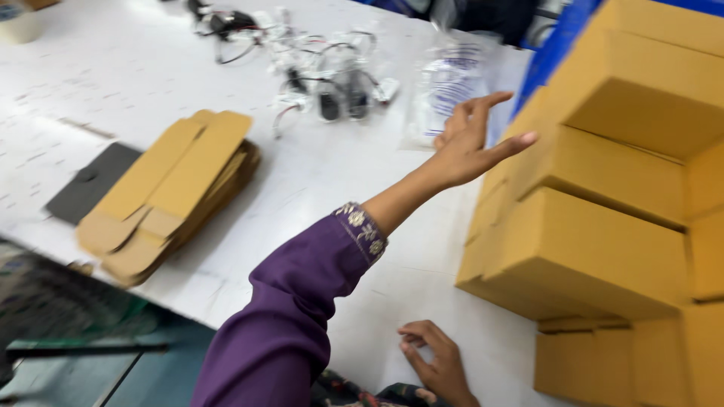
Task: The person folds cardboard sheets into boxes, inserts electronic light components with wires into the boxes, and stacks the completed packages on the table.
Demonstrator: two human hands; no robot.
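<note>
My left hand [471, 139] is raised above the white table [332, 173] on an arm in a purple sleeve with an embroidered cuff. Its fingers are spread and it holds nothing. It hovers just left of a stack of closed brown cardboard boxes [603, 226], its thumb nearly at their edge. Just beyond its fingers lies a clear plastic bag [445, 87]. My right hand [434, 358] rests on the table near the front edge, fingers curled in, with nothing visible in it, close to the lowest boxes.
A pile of flattened cardboard box blanks [166, 192] lies at the left, next to a dark flat sheet [90, 181]. Several bagged black parts with cables [324, 79] lie at the back. A blue crate [558, 45] stands behind the boxes.
</note>
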